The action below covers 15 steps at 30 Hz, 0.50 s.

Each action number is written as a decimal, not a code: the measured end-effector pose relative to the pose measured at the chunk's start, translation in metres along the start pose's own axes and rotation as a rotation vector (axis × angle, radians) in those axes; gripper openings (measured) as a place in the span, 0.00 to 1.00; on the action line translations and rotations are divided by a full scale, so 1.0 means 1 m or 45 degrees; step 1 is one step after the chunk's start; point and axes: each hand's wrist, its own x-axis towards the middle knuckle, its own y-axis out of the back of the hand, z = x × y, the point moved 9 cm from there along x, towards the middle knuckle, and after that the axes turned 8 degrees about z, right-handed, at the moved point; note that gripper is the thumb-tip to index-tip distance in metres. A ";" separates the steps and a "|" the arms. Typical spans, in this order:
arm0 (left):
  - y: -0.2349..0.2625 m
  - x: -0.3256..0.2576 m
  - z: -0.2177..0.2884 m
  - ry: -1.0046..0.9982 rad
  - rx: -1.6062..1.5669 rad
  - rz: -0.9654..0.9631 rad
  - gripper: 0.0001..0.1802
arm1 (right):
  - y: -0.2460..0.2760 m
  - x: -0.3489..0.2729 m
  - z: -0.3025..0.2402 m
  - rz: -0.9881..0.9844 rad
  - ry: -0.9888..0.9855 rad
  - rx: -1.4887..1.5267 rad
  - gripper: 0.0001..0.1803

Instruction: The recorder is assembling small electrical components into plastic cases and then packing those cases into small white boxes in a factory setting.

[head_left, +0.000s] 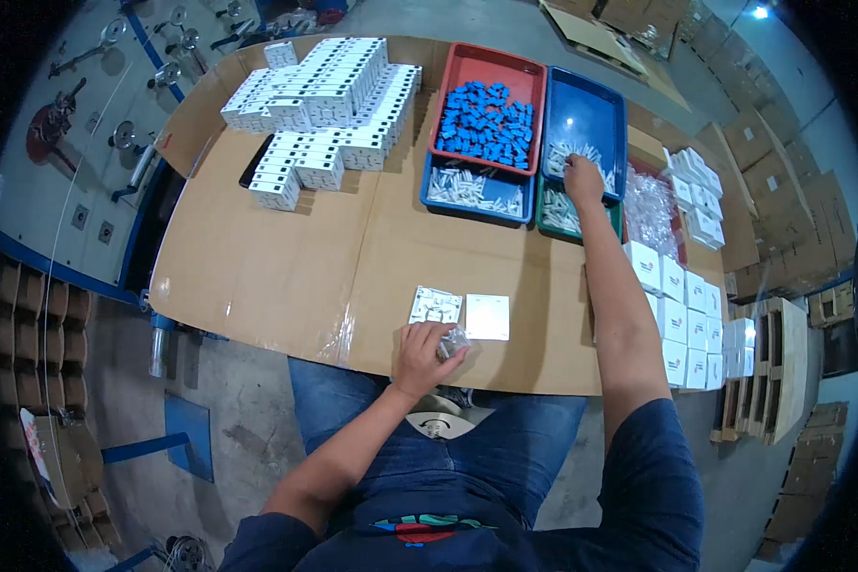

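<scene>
My left hand (421,357) is closed around a small clear plastic bag (453,343) near the front edge of the cardboard-covered table. Just beyond it sits an open white box (436,306) with white parts inside; a flat white square lid (487,316) lies to its right. My right hand (582,179) reaches far forward into a blue tray (586,100), over a pile of white plastic pieces (560,151). Its fingers are drawn together at the pieces, and what they hold, if anything, is hidden.
A red tray (494,59) of blue clips stands left of the blue tray. Below are a smaller blue tray (477,214) and a green tray (572,232) of white pieces. Stacked white boxes (338,95) stand far left, with more white boxes (675,319) and bubble wrap (650,212) right.
</scene>
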 end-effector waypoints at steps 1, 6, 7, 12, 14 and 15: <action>-0.001 0.000 0.000 -0.005 -0.029 -0.003 0.23 | -0.005 0.002 0.002 -0.034 0.005 -0.087 0.11; -0.005 0.000 0.001 -0.019 -0.057 -0.047 0.24 | -0.016 0.001 0.007 -0.011 -0.019 -0.141 0.11; -0.005 0.001 0.000 -0.013 -0.049 -0.049 0.24 | -0.015 0.002 0.008 -0.016 -0.059 -0.127 0.11; -0.007 0.002 0.001 -0.060 -0.025 -0.066 0.24 | -0.027 0.015 0.015 -0.131 -0.150 -0.087 0.12; -0.007 0.002 0.001 -0.056 -0.025 -0.062 0.24 | -0.026 0.017 0.015 -0.145 -0.179 -0.103 0.11; -0.007 0.001 0.001 -0.054 -0.033 -0.059 0.24 | -0.027 0.019 0.022 -0.164 -0.222 -0.100 0.11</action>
